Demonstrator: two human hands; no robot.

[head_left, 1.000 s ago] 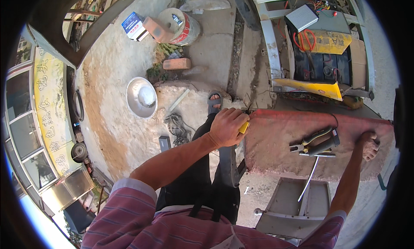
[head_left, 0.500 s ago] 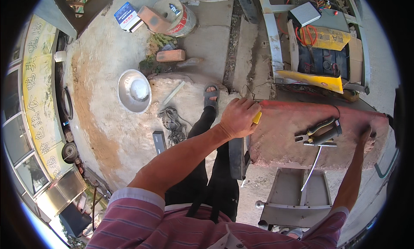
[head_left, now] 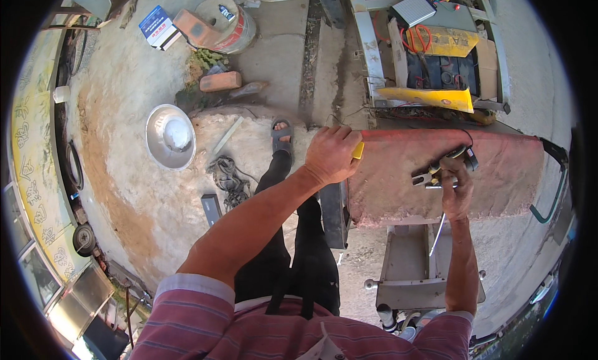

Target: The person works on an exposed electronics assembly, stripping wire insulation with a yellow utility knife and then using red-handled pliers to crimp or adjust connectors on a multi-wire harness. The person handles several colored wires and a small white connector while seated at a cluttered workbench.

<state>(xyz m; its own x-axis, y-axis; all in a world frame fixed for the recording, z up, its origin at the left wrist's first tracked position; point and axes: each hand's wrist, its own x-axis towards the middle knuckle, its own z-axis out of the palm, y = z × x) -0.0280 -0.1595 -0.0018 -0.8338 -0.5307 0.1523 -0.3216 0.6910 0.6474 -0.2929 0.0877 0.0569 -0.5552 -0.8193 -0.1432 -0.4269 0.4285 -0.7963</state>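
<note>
Cushion (head_left: 398, 195): long, worn and dusty red, lying crosswise at the right of the view, in front of the person; both hands are at it.
Left hand (head_left: 333, 154): at the cushion's upper left corner, fingers curled closed around a small yellow object (head_left: 357, 150); only one end of it shows beside the fingers, so its kind is unclear.
Right hand (head_left: 456, 184): over the middle of the cushion, fingers partly bent and pointing down among the tools; whether it grips one cannot be told.
Pliers (head_left: 426, 173): on the cushion, their open metal jaws pointing left, the handles partly hidden by the right hand.
Black tool (head_left: 471, 159): on the cushion, just beyond the right hand, mostly covered by it.
Metal rod (head_left: 438, 235): slanting down past the cushion's near edge, over a grey metal frame (head_left: 405, 294).
Batteries (head_left: 442, 72): black, in a pale frame (head_left: 376, 61) at upper right, with a yellow panel (head_left: 430, 98) along the near side and a silver finned box (head_left: 414, 11) beyond.
Ground to the left: a shiny basin (head_left: 170, 137), a tangle of dark cord (head_left: 230, 179), a dark box (head_left: 212, 208) and a reddish brick (head_left: 220, 81).
Clothing: pink striped shirt (head_left: 268, 335), black trousers (head_left: 308, 254), grey sandal (head_left: 276, 134).
</note>
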